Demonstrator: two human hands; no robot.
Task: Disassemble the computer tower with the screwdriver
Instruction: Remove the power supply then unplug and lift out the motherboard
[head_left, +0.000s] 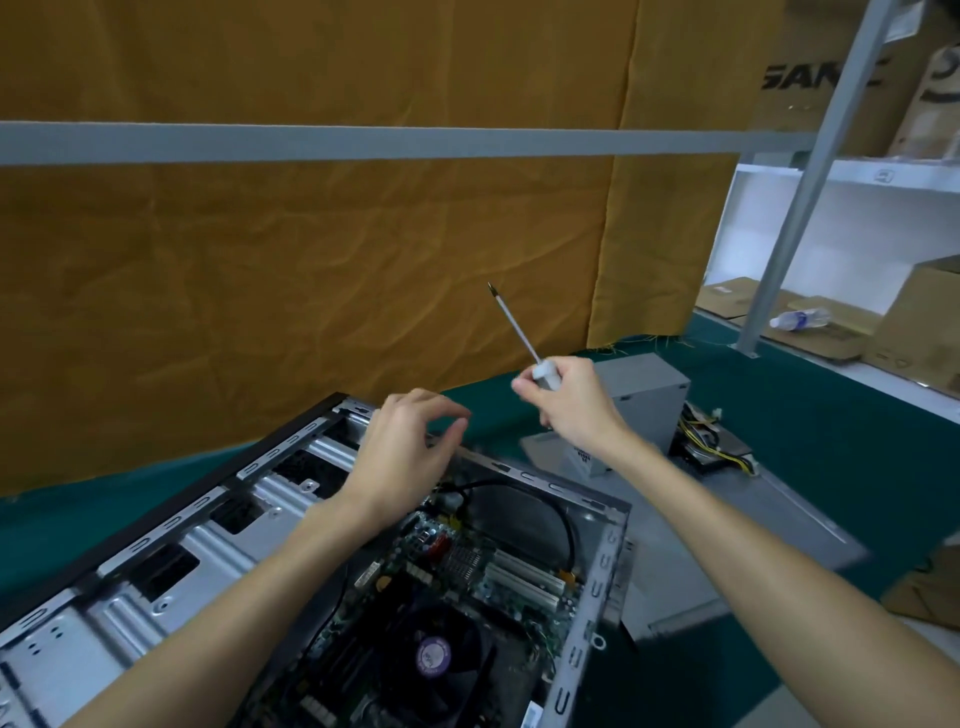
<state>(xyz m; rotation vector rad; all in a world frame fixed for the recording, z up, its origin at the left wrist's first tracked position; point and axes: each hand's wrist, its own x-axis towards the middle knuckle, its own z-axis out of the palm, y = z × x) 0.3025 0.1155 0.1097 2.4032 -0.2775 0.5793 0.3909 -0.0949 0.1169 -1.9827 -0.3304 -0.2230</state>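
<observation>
The open computer tower (171, 566) lies on its side on the green table, its motherboard (452, 577) and round black fan (441, 654) exposed. My right hand (571, 400) grips the pale handle of the screwdriver (514, 327), raised above the case's far corner with the shaft pointing up and away. My left hand (410, 447) hovers over the far end of the case, fingers loosely curled, thumb and forefinger close together. Whether something tiny sits between them cannot be made out.
A grey power supply (644, 395) with its bundle of coloured cables (711, 441) sits on the green table (779, 415) behind the case, next to a grey side panel (727, 535). Orange cloth hangs behind. Shelves at right hold cardboard boxes and a plastic bottle (800, 318).
</observation>
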